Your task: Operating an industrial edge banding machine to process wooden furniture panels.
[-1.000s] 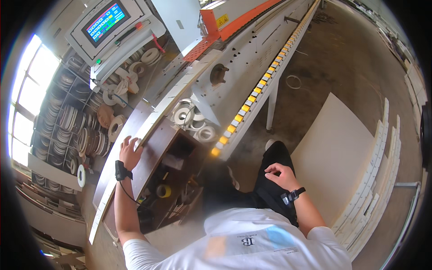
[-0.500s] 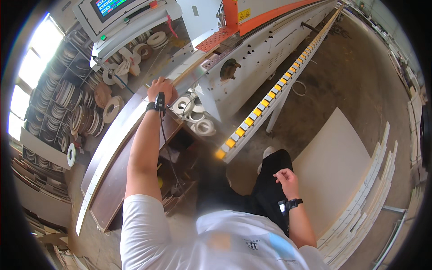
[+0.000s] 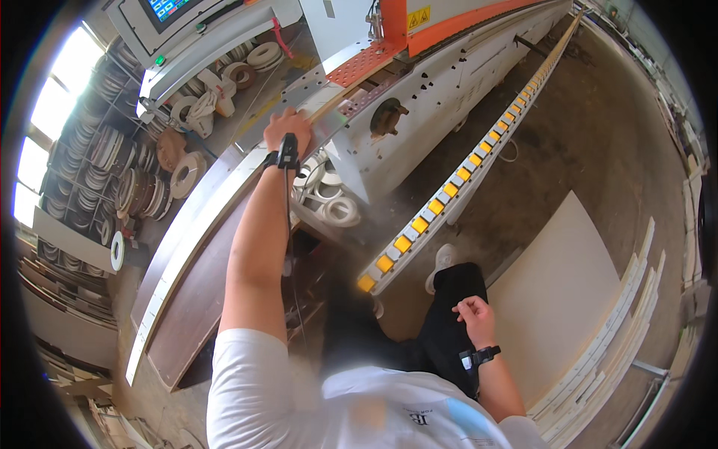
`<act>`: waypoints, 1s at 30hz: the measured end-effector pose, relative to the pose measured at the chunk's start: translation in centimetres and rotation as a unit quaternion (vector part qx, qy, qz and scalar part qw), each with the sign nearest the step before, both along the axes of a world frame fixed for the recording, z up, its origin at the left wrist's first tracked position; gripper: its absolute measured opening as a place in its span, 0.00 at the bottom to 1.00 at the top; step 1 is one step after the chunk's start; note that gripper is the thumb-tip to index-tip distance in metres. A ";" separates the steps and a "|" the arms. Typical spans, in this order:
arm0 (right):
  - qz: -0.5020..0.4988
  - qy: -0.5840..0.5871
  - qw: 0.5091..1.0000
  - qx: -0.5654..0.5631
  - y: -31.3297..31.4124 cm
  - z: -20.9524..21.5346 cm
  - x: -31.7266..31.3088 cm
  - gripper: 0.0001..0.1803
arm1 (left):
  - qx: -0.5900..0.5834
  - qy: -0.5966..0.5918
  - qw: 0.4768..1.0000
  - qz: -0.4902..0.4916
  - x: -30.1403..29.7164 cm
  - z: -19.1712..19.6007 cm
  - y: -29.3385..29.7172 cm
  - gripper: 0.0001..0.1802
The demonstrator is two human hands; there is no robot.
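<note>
My left hand [image 3: 288, 132], at the end of an outstretched arm, is closed over a long narrow white board [image 3: 198, 232] near the machine's infeed end. Its fingers curl over the board, and their tips are partly hidden. The board lies along a brown worktable [image 3: 198, 299] and runs up toward a red perforated plate [image 3: 363, 66] on the machine. My right hand [image 3: 475, 316] hangs by my right thigh. Its fingers are curled in, with nothing visible in them.
A roller rail [image 3: 449, 191] with yellow rollers runs alongside the white and orange machine [image 3: 449, 90]. Rolls of edging tape [image 3: 338, 212] lie beneath it, more on a rack [image 3: 97, 165] at left. A pale panel [image 3: 557, 280] and white strips [image 3: 598, 367] stand at right.
My left hand has moved forward along the board, closer to the machine's red plate. My right hand stays by my thigh. The whole view has shifted slightly.
</note>
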State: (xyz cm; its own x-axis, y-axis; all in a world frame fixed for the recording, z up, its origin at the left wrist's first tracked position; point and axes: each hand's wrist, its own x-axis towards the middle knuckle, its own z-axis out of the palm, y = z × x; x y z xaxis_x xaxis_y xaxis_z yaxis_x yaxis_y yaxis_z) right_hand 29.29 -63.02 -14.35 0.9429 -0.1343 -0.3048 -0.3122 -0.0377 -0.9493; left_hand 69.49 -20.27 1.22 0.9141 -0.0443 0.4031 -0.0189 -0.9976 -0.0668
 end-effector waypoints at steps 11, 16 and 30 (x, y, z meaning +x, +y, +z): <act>-0.047 -0.032 0.998 0.037 -1.3 -0.8 -0.5 0.06 | 0.036 -0.072 0.996 -0.024 3.1 -1.9 -1.4 0.19; -0.071 -0.041 0.996 0.032 -1.7 -1.4 -1.2 0.06 | 0.012 -0.049 0.998 -0.032 -0.6 -1.9 0.4 0.21; -0.029 -0.045 0.998 -0.016 -0.1 -0.1 -1.1 0.07 | -0.028 -0.070 0.993 0.092 -29.4 -1.1 23.8 0.16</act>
